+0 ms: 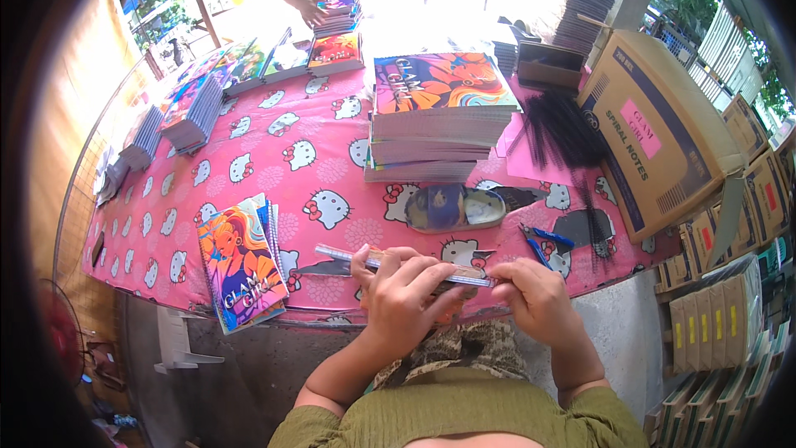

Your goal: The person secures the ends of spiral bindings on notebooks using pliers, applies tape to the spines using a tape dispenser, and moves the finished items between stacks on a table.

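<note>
Above my lap, at the table's near edge, my left hand (pixel 402 294) is closed round a thin notebook (pixel 471 276) held nearly edge-on. My right hand (pixel 539 303) pinches at the notebook's right end, by the bound edge; what lies between the fingertips is too small to make out. To the left, a few spiral notebooks (pixel 240 265) with a colourful illustrated cover lie overlapping, jutting past the table edge. Blue-handled pliers (pixel 549 239) rest to the right of my hands. Beyond them sits a shallow oval container (pixel 439 206) with a divided inside.
A tall stack of notebooks (pixel 439 141) stands mid-table, with black spiral coils (pixel 565 129) beside it. An open cardboard box (pixel 663 141) is at the right. More stacks (pixel 195 112) line the far left. Across the table, another person's hand (pixel 313 13) touches a pile. The pink tablecloth (pixel 332 174) is patterned.
</note>
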Demonstrator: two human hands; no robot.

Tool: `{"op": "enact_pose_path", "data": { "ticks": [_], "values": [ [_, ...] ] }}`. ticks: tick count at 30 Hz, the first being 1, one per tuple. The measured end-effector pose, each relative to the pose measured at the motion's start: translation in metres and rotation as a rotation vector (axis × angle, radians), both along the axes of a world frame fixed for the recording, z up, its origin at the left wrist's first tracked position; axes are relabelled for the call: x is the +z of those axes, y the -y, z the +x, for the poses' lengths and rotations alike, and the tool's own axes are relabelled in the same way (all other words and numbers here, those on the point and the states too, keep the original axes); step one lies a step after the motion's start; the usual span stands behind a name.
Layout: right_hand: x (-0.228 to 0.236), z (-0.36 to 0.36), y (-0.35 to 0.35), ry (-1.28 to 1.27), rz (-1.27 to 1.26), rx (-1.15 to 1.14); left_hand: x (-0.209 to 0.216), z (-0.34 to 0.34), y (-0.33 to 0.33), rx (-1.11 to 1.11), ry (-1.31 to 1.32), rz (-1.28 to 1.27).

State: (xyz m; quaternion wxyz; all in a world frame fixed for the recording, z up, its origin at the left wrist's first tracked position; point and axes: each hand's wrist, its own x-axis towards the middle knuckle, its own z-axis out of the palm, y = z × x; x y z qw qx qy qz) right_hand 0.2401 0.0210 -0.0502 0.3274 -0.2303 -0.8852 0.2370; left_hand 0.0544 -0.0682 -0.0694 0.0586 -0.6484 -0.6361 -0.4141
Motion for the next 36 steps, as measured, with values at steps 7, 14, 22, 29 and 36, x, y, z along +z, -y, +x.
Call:
{"op": "enact_pose_path", "data": {
  "ticks": [7,14,22,29,36],
  "values": [
    [0.027,-0.007,-0.007,0.332,-0.100,0.166,-0.004,-0.003,0.006,-0.026,0.013,0.024],
    [-0.063,-0.036,-0.130,0.650,0.247,0.056,0.000,0.005,0.003,0.009,0.078,0.025],
    [-0.038,-0.009,-0.110,0.007,-0.188,0.227,-0.015,-0.006,0.001,0.012,0.069,0.134],
    [-0.026,-0.003,-0.087,0.287,-0.230,0.110,-0.012,-0.004,0.000,-0.011,0.125,0.091],
    [-0.041,-0.011,-0.084,-0.297,-0.917,0.345,0.009,-0.025,0.015,0.242,0.073,-0.079]
  ]
}}
